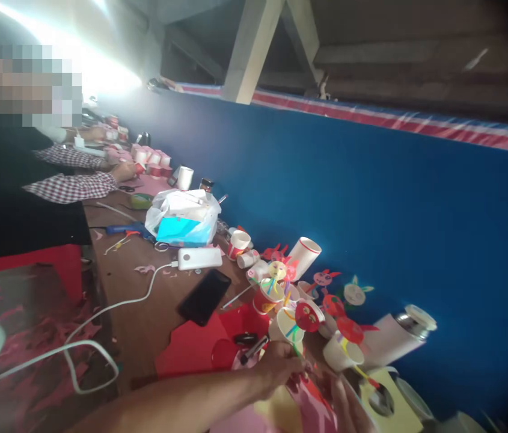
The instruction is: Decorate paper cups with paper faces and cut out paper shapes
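My left hand (pixel 278 368) reaches in from the bottom, its fingers pinched around a thin green stick (pixel 297 351). Close beside it is my right hand (pixel 346 406), partly blurred, with its fingertips near the left hand's; whether it grips anything is unclear. Below both hands lie pink and red paper pieces (pixel 314 397) and a pale yellow piece (pixel 283 409). Just beyond them stands a paper cup (pixel 286 325) with a red paper face (pixel 308 316) on a stick. A black marker (pixel 254 350) rests left of my left hand, on red paper (pixel 195 343).
Several decorated cups (pixel 342 352) and a flask (pixel 398 337) line the blue wall. A black phone (pixel 205 296), a white power bank (pixel 199 258) with a trailing cable, a glue gun (pixel 131 230) and a plastic bag (pixel 184 216) lie farther left. Another person's hand (pixel 125 172) works there.
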Demonstrator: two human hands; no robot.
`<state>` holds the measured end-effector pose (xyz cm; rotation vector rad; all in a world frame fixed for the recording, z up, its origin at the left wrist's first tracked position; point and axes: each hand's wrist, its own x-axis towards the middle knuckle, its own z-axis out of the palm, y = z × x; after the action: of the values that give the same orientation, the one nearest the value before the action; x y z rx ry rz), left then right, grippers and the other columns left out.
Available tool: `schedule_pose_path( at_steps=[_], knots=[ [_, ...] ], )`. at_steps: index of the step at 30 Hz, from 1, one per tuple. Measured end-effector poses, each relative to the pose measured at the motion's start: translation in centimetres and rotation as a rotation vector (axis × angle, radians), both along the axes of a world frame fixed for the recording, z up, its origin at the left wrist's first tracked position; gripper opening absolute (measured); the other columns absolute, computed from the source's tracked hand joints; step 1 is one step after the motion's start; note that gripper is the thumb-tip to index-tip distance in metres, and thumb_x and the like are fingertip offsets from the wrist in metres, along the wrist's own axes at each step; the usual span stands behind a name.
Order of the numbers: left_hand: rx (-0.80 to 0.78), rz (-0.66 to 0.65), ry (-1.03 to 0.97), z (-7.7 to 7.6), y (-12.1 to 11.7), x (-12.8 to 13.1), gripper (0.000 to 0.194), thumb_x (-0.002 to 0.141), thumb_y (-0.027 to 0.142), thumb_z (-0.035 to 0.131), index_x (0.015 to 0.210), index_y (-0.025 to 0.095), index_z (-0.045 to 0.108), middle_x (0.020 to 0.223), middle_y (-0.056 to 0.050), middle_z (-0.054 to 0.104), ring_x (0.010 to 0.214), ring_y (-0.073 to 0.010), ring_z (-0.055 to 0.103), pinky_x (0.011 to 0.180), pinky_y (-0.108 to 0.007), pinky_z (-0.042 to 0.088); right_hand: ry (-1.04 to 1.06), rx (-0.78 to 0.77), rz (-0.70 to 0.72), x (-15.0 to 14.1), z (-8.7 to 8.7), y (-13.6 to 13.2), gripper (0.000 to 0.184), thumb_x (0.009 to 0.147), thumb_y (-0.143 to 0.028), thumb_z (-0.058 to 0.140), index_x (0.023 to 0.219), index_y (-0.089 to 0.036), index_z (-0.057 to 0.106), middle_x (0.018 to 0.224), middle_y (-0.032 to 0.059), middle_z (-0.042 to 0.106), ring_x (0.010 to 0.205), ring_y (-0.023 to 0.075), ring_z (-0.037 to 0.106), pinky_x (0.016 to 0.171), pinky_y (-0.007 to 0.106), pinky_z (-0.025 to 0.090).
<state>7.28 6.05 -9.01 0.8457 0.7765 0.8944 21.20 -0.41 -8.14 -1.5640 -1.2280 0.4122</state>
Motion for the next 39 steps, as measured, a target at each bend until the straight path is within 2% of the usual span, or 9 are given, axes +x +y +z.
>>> schedule_pose_path(
  at_steps=[5, 8, 11, 17, 21, 27, 32, 39],
  knots=[
    [-0.013, -0.044, 0.016, 0.9, -0.4, -1.4, 0.032, 0.054, 0.038, 0.073, 0.064, 0.011, 0.061, 0.053, -0.002, 0.057, 0.041, -0.0106, 0.051, 0.041, -0.024, 0.043, 0.033, -0.119, 0.101, -1.4, 1.0, 0.0, 0.053, 0.076, -0.061, 0.052, 0.098, -0.015, 0.069, 0.093, 0.0121, 0.073, 0.089, 0.0294, 0.067, 0.077, 0.037, 0.055],
    [0.02, -0.069, -0.014, 1.2, -0.5, -1.8, 0.035, 0.058, 0.041, 0.072, 0.071, 0.011, 0.061, 0.057, 0.001, 0.056, 0.048, -0.0098, 0.053, 0.047, -0.023, 0.046, 0.048, -0.059, 0.093, -2.3, 2.2, -0.2, 0.052, 0.077, -0.061, 0.051, 0.09, -0.014, 0.069, 0.087, 0.012, 0.072, 0.082, 0.0272, 0.066, 0.074, 0.036, 0.053],
    [0.042, -0.093, -0.026, 1.2, -0.5, -1.8, 0.037, 0.063, 0.045, 0.071, 0.074, 0.011, 0.059, 0.057, 0.002, 0.054, 0.051, -0.0095, 0.053, 0.048, -0.022, 0.046, 0.062, -0.025, 0.098, -2.8, 2.6, -0.3, 0.048, 0.083, -0.057, 0.045, 0.086, -0.014, 0.068, 0.081, 0.01, 0.071, 0.074, 0.0226, 0.065, 0.068, 0.031, 0.052],
    [0.055, -0.103, 0.001, 0.8, -0.3, -1.5, 0.038, 0.065, 0.046, 0.071, 0.072, 0.011, 0.056, 0.059, 0.001, 0.055, 0.054, -0.0108, 0.054, 0.048, -0.022, 0.044, 0.0, -0.048, 0.042, -2.6, 1.3, 0.3, 0.037, 0.082, -0.047, 0.051, 0.079, -0.015, 0.068, 0.067, 0.004, 0.067, 0.065, 0.0189, 0.061, 0.059, 0.026, 0.047],
    [0.056, -0.111, -0.009, 0.7, -0.3, -1.5, 0.037, 0.064, 0.045, 0.07, 0.07, 0.012, 0.054, 0.058, 0.002, 0.055, 0.052, -0.0097, 0.053, 0.049, -0.022, 0.045, -0.013, -0.055, 0.045, -3.2, 1.1, 0.7, 0.03, 0.077, -0.043, 0.057, 0.081, -0.016, 0.071, 0.071, 0.0042, 0.07, 0.065, 0.0189, 0.063, 0.059, 0.025, 0.048],
    [0.04, -0.093, 0.009, 0.8, -0.7, -1.6, 0.033, 0.062, 0.042, 0.068, 0.066, 0.012, 0.055, 0.054, 0.001, 0.055, 0.049, -0.0108, 0.053, 0.049, -0.024, 0.045, -0.003, -0.035, 0.028, -4.1, 1.6, 0.5, 0.029, 0.073, -0.044, 0.062, 0.072, -0.016, 0.069, 0.065, 0.005, 0.07, 0.061, 0.0205, 0.064, 0.056, 0.026, 0.048],
    [0.006, -0.091, 0.017, 0.8, -0.7, -1.5, 0.029, 0.061, 0.039, 0.067, 0.065, 0.011, 0.058, 0.052, 0.0, 0.055, 0.047, -0.0115, 0.052, 0.046, -0.025, 0.046, -0.067, -0.103, -0.003, -3.5, 0.8, 0.8, 0.032, 0.071, -0.049, 0.063, 0.07, -0.017, 0.068, 0.065, 0.0042, 0.07, 0.062, 0.021, 0.064, 0.055, 0.025, 0.046],
    [-0.055, -0.155, 0.05, 1.7, -0.8, -2.0, 0.021, 0.061, 0.03, 0.066, 0.065, 0.011, 0.058, 0.057, -0.003, 0.058, 0.047, -0.0126, 0.056, 0.043, -0.025, 0.048, -0.035, -0.165, -0.08, -3.9, 0.5, 0.8, 0.035, 0.069, -0.053, 0.06, 0.072, -0.019, 0.066, 0.065, 0.0037, 0.07, 0.063, 0.0224, 0.064, 0.058, 0.028, 0.045]
  ],
)
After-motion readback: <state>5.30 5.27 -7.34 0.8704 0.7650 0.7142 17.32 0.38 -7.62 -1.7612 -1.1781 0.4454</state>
